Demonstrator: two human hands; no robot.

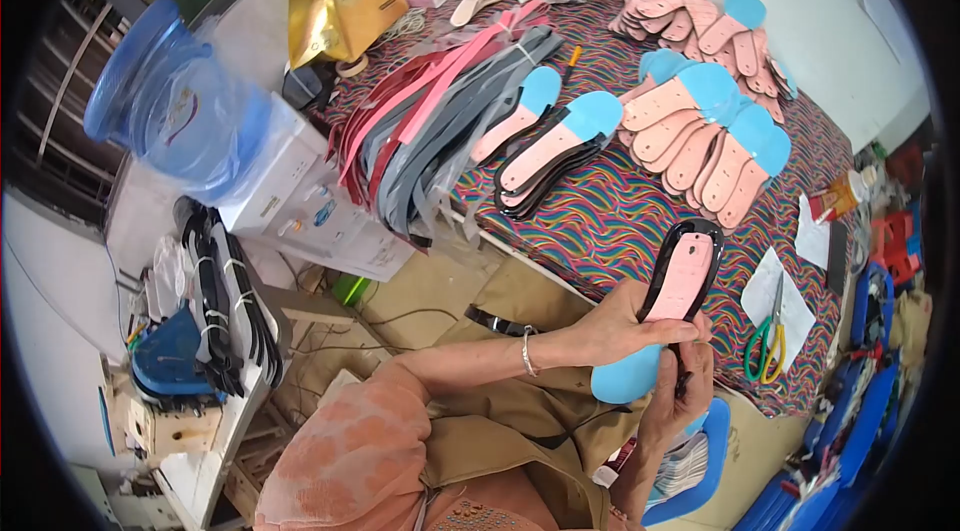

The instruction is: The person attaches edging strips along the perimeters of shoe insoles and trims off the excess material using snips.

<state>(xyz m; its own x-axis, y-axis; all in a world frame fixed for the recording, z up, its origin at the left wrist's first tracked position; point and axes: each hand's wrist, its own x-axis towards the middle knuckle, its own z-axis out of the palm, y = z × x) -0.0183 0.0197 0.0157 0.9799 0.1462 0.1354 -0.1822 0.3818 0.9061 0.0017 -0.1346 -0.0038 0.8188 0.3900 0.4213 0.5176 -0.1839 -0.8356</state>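
Observation:
A pink and blue insole (683, 279) with a black strip round its pink end is held over the table's front edge. My left hand (618, 323) grips it from the left, the thumb lying across its middle. Below and to the right, my right hand (680, 386) has its fingers closed on the insole's side and on a bit of the black strip. The blue end (628, 376) shows between the hands. Nearby on the table lie black-edged insoles (545, 166) and a fan of pink and blue insoles (700, 156).
Grey and red strips (430, 121) lie at the table's left. Scissors (768, 339) rest on white paper (765, 291) at the right. A water dispenser (310, 201) stands left. Below the table is a blue basket (716, 451). More insoles (690, 21) are piled at the back.

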